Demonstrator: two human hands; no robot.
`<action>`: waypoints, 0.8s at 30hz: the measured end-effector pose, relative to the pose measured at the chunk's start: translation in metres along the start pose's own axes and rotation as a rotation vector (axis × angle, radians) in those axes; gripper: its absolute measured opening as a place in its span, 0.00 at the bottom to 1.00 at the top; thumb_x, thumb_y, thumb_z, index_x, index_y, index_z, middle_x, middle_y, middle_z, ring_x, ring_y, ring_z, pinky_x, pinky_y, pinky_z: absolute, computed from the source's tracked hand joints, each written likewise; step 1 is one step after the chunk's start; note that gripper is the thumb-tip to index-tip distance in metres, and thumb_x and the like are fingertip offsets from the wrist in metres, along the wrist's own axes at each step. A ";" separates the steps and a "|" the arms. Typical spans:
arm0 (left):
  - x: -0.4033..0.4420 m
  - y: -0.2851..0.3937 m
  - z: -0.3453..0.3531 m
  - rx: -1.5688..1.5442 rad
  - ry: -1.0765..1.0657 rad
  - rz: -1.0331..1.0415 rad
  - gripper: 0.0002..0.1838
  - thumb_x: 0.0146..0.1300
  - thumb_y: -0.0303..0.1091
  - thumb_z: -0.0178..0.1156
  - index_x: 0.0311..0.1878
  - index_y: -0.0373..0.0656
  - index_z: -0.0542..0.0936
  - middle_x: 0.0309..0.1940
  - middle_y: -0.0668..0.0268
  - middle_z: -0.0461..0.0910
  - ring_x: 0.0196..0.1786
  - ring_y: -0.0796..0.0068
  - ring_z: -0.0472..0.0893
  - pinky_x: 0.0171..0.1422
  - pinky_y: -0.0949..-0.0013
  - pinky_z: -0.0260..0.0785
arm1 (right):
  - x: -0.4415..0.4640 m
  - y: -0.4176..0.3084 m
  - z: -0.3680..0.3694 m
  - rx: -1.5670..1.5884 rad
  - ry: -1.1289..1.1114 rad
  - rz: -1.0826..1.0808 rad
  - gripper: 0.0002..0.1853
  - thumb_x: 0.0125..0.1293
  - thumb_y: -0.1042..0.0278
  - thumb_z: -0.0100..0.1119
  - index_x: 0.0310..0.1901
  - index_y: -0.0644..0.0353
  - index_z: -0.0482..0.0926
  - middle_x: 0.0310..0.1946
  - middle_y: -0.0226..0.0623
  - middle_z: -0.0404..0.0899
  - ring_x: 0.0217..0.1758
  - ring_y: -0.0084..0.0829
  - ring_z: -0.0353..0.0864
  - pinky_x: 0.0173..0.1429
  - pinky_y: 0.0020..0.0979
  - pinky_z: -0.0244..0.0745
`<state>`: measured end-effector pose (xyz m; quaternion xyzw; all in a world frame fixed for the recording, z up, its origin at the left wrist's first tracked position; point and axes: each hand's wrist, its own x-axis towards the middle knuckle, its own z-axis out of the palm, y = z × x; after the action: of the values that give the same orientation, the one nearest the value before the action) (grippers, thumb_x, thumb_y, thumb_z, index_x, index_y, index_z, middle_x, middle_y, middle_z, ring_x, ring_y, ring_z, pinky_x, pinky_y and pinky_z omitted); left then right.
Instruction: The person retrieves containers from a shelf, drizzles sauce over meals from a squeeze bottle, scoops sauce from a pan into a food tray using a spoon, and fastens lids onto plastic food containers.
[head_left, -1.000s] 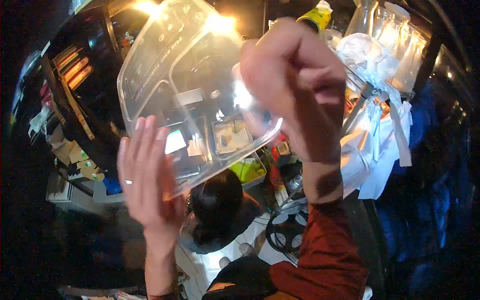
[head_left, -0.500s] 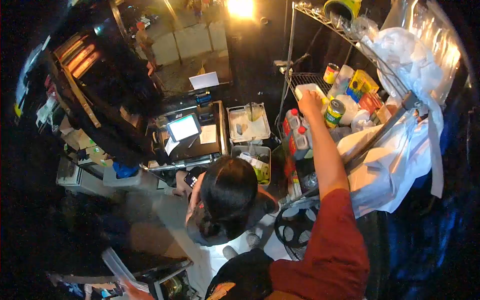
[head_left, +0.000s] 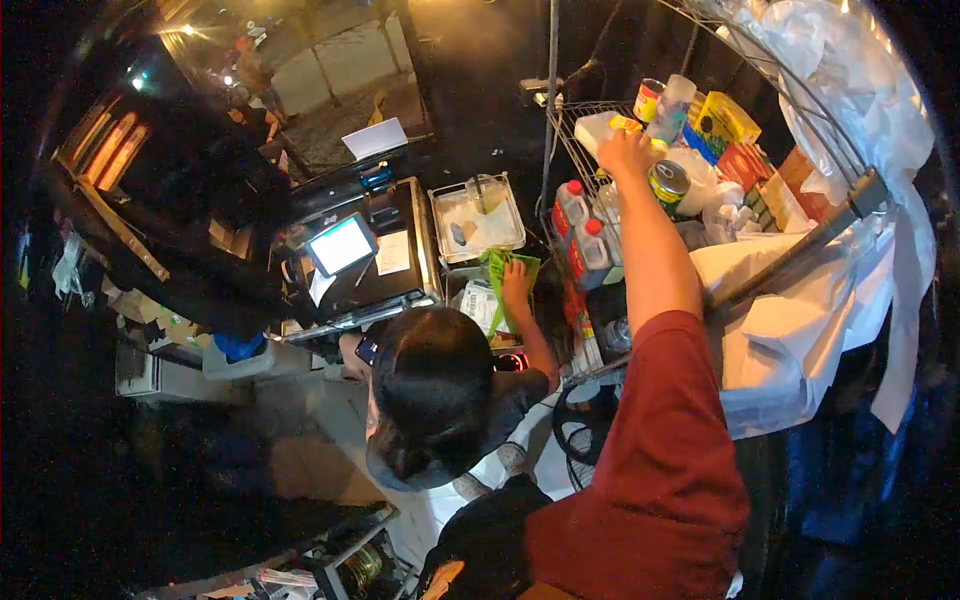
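Note:
My right hand [head_left: 626,155] reaches up to the wire shelf [head_left: 572,135], fingers curled down beside a white tub [head_left: 596,130]. A small yellow item [head_left: 627,123] shows right at my fingertips; its kind is unclear, and the hand partly hides it. Below my wrist stands a green and yellow can [head_left: 668,182]. Behind it are a see-through plastic bottle [head_left: 676,100] and a red and yellow can [head_left: 648,98]. My left hand is out of view.
A co-worker [head_left: 440,390] crouches ahead, one hand on a green bag [head_left: 515,272] in a bin. Red-capped jugs [head_left: 592,245] stand below the shelf. A lit tablet [head_left: 342,245] lies on the counter. White plastic bags [head_left: 800,330] hang at right.
My left hand, with see-through plastic containers, has left the view at lower left. My right hand stays at the tub, where yellow now shows at its fingertips. The co-worker's hand has reached to the green bag.

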<state>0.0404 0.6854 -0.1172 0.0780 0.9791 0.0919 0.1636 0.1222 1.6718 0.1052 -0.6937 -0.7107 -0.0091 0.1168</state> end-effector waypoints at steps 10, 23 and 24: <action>0.004 0.009 -0.010 0.011 -0.055 0.020 0.15 0.74 0.40 0.59 0.47 0.37 0.87 0.31 0.60 0.84 0.34 0.67 0.83 0.38 0.63 0.77 | 0.011 0.006 -0.010 -0.091 -0.075 -0.037 0.43 0.62 0.32 0.66 0.73 0.48 0.69 0.73 0.50 0.68 0.74 0.60 0.69 0.71 0.67 0.65; 0.001 -0.008 -0.027 0.043 -0.096 0.040 0.14 0.72 0.40 0.59 0.46 0.39 0.86 0.32 0.61 0.84 0.34 0.66 0.83 0.37 0.62 0.76 | 0.008 0.001 0.002 -0.083 -0.052 -0.282 0.17 0.67 0.70 0.56 0.55 0.60 0.86 0.59 0.53 0.83 0.61 0.60 0.83 0.53 0.78 0.74; 0.000 -0.008 -0.026 0.042 -0.099 0.037 0.14 0.72 0.40 0.59 0.45 0.39 0.86 0.32 0.61 0.84 0.34 0.65 0.83 0.37 0.61 0.76 | 0.012 0.000 0.006 -0.080 -0.048 -0.274 0.17 0.67 0.70 0.55 0.54 0.61 0.87 0.58 0.53 0.83 0.60 0.60 0.83 0.53 0.76 0.76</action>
<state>0.0301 0.6731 -0.0946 0.1038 0.9699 0.0702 0.2087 0.1212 1.6846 0.1018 -0.5943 -0.8004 -0.0367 0.0697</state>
